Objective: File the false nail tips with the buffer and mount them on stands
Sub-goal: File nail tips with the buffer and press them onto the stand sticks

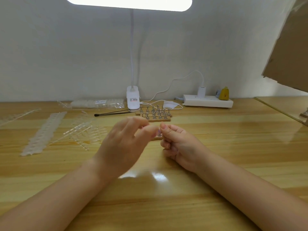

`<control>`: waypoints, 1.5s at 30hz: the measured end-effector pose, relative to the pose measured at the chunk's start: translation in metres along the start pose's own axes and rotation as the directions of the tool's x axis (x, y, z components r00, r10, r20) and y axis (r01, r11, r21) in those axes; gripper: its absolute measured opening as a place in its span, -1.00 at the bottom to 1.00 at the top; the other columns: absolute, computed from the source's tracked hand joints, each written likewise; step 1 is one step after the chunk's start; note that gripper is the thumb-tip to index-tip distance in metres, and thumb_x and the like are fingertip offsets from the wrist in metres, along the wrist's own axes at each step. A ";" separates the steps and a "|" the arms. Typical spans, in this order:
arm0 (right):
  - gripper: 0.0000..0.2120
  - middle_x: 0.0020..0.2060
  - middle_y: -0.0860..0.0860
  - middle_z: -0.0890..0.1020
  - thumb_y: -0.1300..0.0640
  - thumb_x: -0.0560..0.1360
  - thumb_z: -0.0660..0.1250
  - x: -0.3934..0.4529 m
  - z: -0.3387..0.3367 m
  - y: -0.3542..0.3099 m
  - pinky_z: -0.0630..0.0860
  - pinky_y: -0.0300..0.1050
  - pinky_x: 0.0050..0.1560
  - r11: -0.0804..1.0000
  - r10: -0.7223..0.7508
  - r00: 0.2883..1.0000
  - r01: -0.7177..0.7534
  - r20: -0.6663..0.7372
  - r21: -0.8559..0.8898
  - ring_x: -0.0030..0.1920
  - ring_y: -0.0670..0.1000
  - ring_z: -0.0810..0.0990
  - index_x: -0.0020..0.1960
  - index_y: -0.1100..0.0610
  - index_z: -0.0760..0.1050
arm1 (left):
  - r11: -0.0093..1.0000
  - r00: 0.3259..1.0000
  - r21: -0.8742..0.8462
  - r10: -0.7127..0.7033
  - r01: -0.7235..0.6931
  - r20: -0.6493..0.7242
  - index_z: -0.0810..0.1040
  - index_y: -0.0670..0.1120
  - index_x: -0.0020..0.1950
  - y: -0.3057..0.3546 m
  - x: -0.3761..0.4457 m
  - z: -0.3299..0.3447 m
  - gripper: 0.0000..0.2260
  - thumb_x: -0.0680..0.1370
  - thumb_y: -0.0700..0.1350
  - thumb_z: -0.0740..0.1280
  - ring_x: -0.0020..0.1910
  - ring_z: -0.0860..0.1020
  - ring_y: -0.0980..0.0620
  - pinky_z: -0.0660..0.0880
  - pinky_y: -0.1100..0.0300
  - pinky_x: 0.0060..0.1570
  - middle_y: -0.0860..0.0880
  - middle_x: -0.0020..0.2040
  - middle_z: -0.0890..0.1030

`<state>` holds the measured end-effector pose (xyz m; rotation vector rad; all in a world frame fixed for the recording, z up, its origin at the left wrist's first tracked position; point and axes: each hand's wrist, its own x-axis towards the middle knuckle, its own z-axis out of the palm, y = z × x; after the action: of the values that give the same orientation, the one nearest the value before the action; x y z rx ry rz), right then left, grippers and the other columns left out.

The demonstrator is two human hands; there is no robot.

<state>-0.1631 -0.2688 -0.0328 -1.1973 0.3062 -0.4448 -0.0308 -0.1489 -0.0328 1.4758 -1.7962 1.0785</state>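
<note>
Our forearms cross the table [216, 147] toward its middle. We see the left hand [123, 144] blurred, fingers loosely spread — whether it holds anything we cannot tell. Right hand [176, 140] is curled, thumb and forefinger pinching at a small metal stand [159, 134] (between both hands' fingertips). More stands [155, 113] sit behind.

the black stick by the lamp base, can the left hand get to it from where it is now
Probably yes. The black stick lies flat on the table beyond the left hand and a little to its left, with bare wood between them. The clear nail-tip strips sit further left, off that path.
</note>
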 end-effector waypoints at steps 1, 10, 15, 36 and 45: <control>-0.83 -0.47 -0.06 0.44 0.02 0.42 0.34 0.000 0.000 0.000 0.18 -0.35 -0.58 1.000 -0.003 1.000 0.003 0.008 -0.007 -0.51 -0.16 0.32 -0.24 0.11 0.51 | 0.998 0.998 -0.011 0.064 -0.064 -0.003 0.43 -0.04 0.16 0.005 0.000 0.002 -0.70 0.49 -0.24 0.42 -0.11 0.49 -0.05 0.44 0.09 -0.05 -0.07 0.02 0.48; -0.79 -0.49 -0.08 0.34 0.00 0.41 0.35 0.002 -0.002 -0.003 0.18 -0.34 -0.60 0.999 0.031 0.999 -0.029 -0.044 0.043 -0.48 -0.13 0.30 -0.19 0.16 0.50 | 0.941 0.895 -0.055 -0.297 0.333 0.332 0.59 -0.12 0.07 -0.004 0.006 -0.006 -0.66 0.59 0.01 0.08 -0.15 0.49 -0.07 0.45 0.06 -0.17 -0.06 -0.08 0.56; -0.74 -0.51 -0.04 0.34 -0.02 0.34 0.40 0.005 -0.005 -0.004 0.19 -0.36 -0.63 0.999 -0.003 0.995 0.008 -0.098 0.042 -0.51 -0.14 0.27 -0.22 0.19 0.52 | 0.954 0.896 -0.149 -0.182 0.262 0.406 0.59 -0.11 0.19 0.006 -0.005 -0.001 -0.74 0.56 -0.03 0.35 -0.07 0.53 -0.06 0.49 -0.01 -0.07 -0.05 -0.04 0.59; -0.90 -0.32 -0.13 0.48 0.01 0.51 0.29 0.005 -0.029 -0.008 0.39 -0.15 -0.29 0.466 -0.540 0.785 -0.024 -0.305 -0.885 -0.26 -0.08 0.46 -0.10 0.03 0.45 | 0.622 0.618 -0.048 -0.762 0.782 0.193 0.50 -0.02 0.08 -0.009 -0.011 0.004 -0.78 0.54 0.08 0.32 -0.03 0.52 0.00 0.43 -0.01 0.08 0.18 -0.12 0.50; -0.74 0.00 -0.05 0.51 -0.04 0.47 0.30 0.013 -0.043 -0.002 0.40 -0.11 0.11 0.223 -0.403 0.875 -0.192 -0.270 -0.956 0.14 0.02 0.43 0.12 -0.01 0.56 | 0.632 0.607 -0.044 -0.720 0.774 0.335 0.46 0.06 0.07 -0.006 -0.014 0.012 -0.84 0.56 0.09 0.28 -0.07 0.39 0.17 0.14 0.22 -0.05 0.19 -0.08 0.56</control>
<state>-0.1719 -0.3110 -0.0459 -2.4235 1.0781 -0.7152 -0.0208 -0.1523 -0.0492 2.0587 -1.1411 0.2513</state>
